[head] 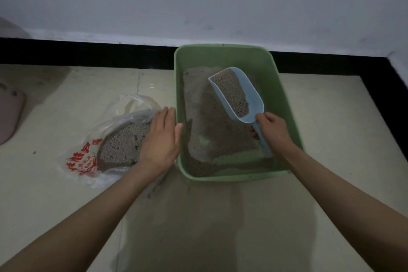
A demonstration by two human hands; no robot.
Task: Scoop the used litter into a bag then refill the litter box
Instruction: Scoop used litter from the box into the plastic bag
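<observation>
One scoopful loaded: the pale blue plastic scoop (237, 95) sits heaped with grey-brown litter, raised over the green rectangular plastic litter box (284, 99) on the tiled floor (220, 227). The right hand (272, 131) has its grip curled round the scoop's handle. The left hand (160, 139) hangs flat, fingers straight and together, holding nothing, between the box's left rim and the clear plastic bag with red print (88, 157). That bag lies just beside the box, its mouth open, a mound of used litter (123, 146) already inside. Much litter remains in the box, bare green floor showing near the front. Step in hand, as I judge it: the scooping, roughly midway. Next move calls for swinging the scoop level leftward over the rim, the left hand holding the bag's mouth wide, then tipping slowly so no grains spill on the floor
</observation>
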